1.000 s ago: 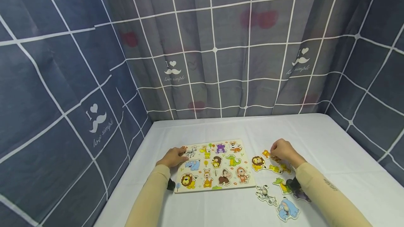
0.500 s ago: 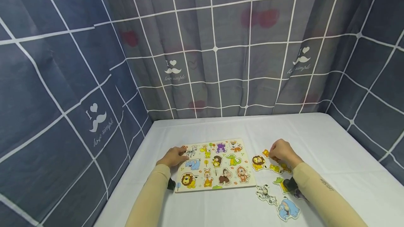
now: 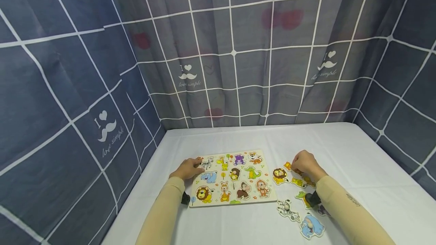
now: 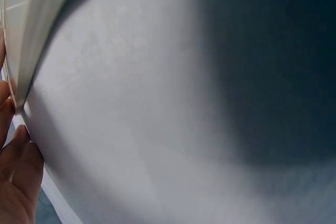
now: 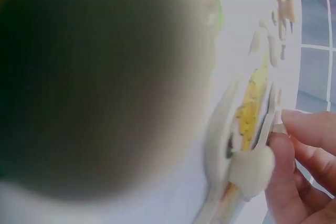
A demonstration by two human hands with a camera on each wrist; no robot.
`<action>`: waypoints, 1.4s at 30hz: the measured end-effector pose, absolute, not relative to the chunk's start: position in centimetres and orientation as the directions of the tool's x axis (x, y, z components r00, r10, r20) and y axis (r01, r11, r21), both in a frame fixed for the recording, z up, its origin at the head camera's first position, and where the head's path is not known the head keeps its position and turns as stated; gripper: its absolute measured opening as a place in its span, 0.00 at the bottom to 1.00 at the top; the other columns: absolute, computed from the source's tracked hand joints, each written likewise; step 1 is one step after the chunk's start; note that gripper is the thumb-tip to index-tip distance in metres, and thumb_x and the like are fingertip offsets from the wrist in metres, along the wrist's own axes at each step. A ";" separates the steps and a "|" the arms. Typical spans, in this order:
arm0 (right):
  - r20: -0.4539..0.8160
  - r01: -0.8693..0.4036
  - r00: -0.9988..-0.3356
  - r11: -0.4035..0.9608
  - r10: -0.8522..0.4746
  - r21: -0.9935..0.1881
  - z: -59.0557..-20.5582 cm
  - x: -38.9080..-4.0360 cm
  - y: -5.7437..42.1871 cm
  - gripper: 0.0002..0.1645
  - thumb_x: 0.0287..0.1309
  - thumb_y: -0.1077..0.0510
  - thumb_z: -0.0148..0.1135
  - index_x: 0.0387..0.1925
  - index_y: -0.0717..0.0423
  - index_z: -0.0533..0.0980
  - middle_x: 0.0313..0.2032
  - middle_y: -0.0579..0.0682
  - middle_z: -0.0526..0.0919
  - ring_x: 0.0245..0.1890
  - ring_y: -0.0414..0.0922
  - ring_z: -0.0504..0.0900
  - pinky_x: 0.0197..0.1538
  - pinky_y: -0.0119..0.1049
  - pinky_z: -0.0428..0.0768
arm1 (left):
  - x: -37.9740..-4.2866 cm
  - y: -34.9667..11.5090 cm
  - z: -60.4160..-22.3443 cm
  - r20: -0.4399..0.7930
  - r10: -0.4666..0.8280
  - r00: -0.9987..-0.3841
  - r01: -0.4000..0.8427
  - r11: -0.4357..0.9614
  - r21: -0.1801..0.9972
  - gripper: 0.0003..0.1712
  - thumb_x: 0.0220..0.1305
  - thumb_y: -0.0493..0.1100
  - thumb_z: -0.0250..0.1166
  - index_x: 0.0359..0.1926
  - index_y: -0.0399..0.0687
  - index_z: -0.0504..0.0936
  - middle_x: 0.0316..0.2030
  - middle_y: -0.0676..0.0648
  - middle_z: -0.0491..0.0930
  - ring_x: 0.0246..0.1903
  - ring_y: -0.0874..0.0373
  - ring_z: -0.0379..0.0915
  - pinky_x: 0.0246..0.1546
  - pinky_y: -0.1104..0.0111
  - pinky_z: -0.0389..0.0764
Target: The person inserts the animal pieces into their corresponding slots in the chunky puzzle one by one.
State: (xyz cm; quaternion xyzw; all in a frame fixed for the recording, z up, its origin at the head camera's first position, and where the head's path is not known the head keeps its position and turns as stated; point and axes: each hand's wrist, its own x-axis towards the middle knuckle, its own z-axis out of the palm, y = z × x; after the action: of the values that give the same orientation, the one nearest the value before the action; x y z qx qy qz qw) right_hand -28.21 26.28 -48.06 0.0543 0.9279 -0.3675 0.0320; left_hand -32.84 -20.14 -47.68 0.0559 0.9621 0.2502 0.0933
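My left hand [image 3: 187, 168] rests on the left edge of a wooden animal puzzle board [image 3: 218, 206], its fingertips and thumb over the printed zebra corner. In the left wrist view, fingers [image 4: 23, 169] lie along the rim of the board [image 4: 32, 30]. To the right of the board, my right hand [image 3: 304, 163] pinches a puzzle piece by its small knob between thumb and finger [image 5: 283, 166]. Most of that piece is hidden under the hand; an orange part [image 3: 288, 166] shows beside it. A lion piece [image 3: 280, 176] and a yellow giraffe piece [image 3: 298, 183] lie close by.
Nearer the front lie a zebra piece [image 3: 288, 210], a blue elephant piece [image 3: 311, 226] and a green crocodile piece [image 3: 301, 196]. A purple piece [image 3: 323, 210] is partly under the right forearm. A dark checked curtain [image 3: 252, 86] surrounds the white table [image 3: 221, 140].
The right forearm and wrist have shifted slightly left, while the right hand's fingers stay at the same piece. The left hand and the board have not moved.
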 end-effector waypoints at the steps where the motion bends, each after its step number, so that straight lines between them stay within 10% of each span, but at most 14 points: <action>1: -0.098 0.123 -0.992 0.729 0.076 -0.674 -48.0 -28.2 26.3 0.04 0.47 0.67 0.65 0.20 0.62 0.81 0.16 0.49 0.80 0.20 0.43 0.76 0.24 0.33 0.75 | -32.8 -20.1 -47.7 -0.150 0.157 -0.976 0.065 0.869 0.490 0.34 0.65 0.51 0.68 0.69 0.48 0.73 0.70 0.36 0.68 0.72 0.36 0.60 0.72 0.43 0.63; 42: -0.007 -0.095 -0.992 0.770 -0.128 -0.631 -46.4 -28.0 23.2 0.04 0.49 0.68 0.64 0.24 0.61 0.82 0.22 0.48 0.81 0.24 0.42 0.74 0.28 0.32 0.74 | -33.2 -20.3 -48.1 -0.157 0.149 -0.976 0.053 0.870 0.491 0.34 0.65 0.53 0.68 0.70 0.50 0.72 0.71 0.37 0.67 0.72 0.37 0.60 0.73 0.44 0.62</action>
State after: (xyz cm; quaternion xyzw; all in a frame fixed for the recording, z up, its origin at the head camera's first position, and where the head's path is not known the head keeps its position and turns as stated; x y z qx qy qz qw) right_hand -27.99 23.19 -46.41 -0.0595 0.9405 -0.3338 0.0246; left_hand -33.22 -20.32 -48.08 0.0526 0.9621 0.2499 0.0955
